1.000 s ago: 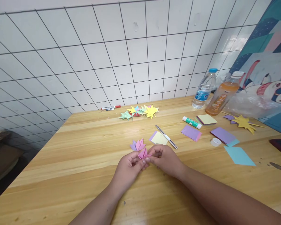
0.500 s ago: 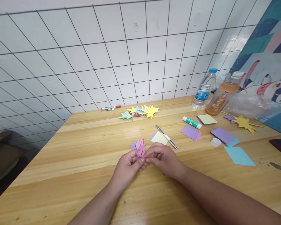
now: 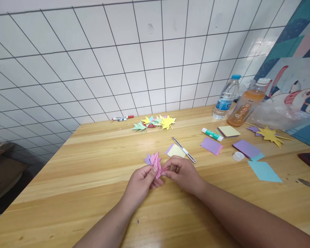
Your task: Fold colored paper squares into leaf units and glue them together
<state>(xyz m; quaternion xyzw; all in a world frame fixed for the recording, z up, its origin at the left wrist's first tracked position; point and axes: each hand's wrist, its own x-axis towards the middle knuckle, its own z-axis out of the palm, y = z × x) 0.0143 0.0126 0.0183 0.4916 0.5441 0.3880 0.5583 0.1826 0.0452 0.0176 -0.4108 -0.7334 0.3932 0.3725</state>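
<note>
Between my two hands is a folded pink paper piece (image 3: pixel 158 171). My left hand (image 3: pixel 142 179) is closed on it, thumb on top, other fingers underneath. The fingertips of my right hand (image 3: pixel 182 172) pinch the piece's right edge. Just beyond my left fingers lie folded pink and purple papers (image 3: pixel 152 158), partly overlapped by the held piece. A utility knife (image 3: pixel 184 150) rests across a small stack of cream and purple paper (image 3: pixel 176 151) beyond my right hand.
Folded paper leaves (image 3: pixel 155 123) and markers (image 3: pixel 122 118) lie near the tiled wall. On the right are a glue stick (image 3: pixel 212 134), its white cap (image 3: pixel 238 156), purple sheets (image 3: pixel 211 145), a blue sheet (image 3: pixel 265 171), a water bottle (image 3: pixel 226 98) and an orange drink bottle (image 3: pixel 246 103).
My left thumb has shifted up onto the pink piece, which now shows a longer, turned face. My right fingertips have drawn its edge slightly to the right.
</note>
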